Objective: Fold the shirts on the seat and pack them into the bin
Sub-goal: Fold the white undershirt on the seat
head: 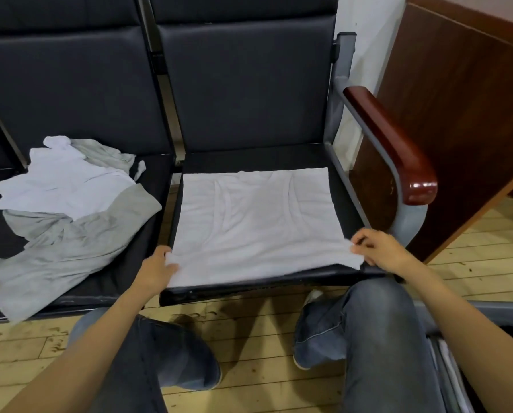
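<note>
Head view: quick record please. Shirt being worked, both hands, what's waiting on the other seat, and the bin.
shirt in work: white shirt, partly folded to a rectangle, lying flat on the right seat
left hand: grips its near left corner
right hand: pinches its near right corner
waiting: second white shirt and grey shirt, crumpled together on the left seat
bin: only partly in view at lower right, contents unclear

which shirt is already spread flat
The white shirt on the armrest seat, corners pinched by the left hand and right hand; the heap on the other seat lies crumpled.
</note>
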The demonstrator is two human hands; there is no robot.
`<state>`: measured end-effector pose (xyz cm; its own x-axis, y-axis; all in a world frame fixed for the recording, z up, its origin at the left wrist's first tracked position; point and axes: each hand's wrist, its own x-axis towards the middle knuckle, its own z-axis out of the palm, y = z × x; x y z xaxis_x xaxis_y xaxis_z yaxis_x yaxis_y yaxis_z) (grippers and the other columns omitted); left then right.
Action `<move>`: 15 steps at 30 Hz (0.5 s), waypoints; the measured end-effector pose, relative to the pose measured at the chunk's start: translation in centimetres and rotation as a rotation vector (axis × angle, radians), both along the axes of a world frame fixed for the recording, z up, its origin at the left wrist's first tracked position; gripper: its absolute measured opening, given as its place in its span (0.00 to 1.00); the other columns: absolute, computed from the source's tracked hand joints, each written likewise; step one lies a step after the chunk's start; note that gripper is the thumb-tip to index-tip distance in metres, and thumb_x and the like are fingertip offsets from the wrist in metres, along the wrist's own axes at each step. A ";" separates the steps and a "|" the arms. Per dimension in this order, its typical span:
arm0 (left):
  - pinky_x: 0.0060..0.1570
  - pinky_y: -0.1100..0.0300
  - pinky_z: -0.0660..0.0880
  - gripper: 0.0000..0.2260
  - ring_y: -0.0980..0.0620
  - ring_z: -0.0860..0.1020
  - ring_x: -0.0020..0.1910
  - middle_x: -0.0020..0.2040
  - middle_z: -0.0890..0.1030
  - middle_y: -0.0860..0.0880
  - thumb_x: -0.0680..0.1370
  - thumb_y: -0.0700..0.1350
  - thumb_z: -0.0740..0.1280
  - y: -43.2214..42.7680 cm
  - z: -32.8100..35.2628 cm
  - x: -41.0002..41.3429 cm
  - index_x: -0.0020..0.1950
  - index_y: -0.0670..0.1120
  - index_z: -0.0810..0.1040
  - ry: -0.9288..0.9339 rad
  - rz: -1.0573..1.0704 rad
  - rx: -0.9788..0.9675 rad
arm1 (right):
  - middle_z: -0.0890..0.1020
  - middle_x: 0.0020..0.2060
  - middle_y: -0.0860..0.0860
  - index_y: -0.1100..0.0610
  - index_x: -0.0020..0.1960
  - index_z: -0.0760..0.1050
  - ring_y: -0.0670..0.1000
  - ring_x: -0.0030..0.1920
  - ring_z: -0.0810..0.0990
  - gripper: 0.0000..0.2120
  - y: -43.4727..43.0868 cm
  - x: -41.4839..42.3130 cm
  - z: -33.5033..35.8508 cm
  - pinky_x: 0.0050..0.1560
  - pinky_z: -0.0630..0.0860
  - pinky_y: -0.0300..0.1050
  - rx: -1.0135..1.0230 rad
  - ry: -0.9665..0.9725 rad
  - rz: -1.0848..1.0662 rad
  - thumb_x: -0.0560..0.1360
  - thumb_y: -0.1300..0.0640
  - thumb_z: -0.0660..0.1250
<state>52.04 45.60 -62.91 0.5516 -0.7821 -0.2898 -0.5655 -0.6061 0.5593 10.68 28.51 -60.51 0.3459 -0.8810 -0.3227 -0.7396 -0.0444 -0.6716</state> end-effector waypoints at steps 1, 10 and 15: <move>0.44 0.57 0.68 0.19 0.47 0.73 0.45 0.55 0.76 0.39 0.78 0.39 0.65 0.3 -0.3 0.1 0.68 0.40 0.67 -0.008 -0.021 0.053 | 0.79 0.39 0.57 0.56 0.46 0.74 0.49 0.32 0.74 0.03 0.1 -0.6 -0.4 0.34 0.70 0.37 0.061 0.083 0.043 0.76 0.61 0.68; 0.62 0.55 0.66 0.14 0.43 0.70 0.62 0.62 0.74 0.44 0.76 0.42 0.69 -2.6 0.4 -2.5 0.61 0.44 0.77 -0.260 -0.307 -0.212 | 0.76 0.49 0.52 0.58 0.55 0.74 0.51 0.50 0.76 0.08 -0.6 4.3 0.9 0.50 0.70 0.40 -0.221 0.158 0.169 0.78 0.57 0.65; 0.65 0.59 0.65 0.13 0.44 0.70 0.63 0.64 0.73 0.43 0.80 0.44 0.62 -8.9 -0.3 -2.8 0.63 0.41 0.76 -0.161 -0.356 -0.167 | 0.74 0.60 0.52 0.56 0.65 0.71 0.53 0.61 0.73 0.14 -4.0 10.1 -0.4 0.61 0.67 0.42 -0.206 0.134 0.177 0.80 0.54 0.60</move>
<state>49.21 36.72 -63.23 0.2667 -0.9608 -0.0753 -0.8114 -0.2661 0.5204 20.82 24.49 -60.93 0.4660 -0.8627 -0.1967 -0.7898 -0.3053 -0.5320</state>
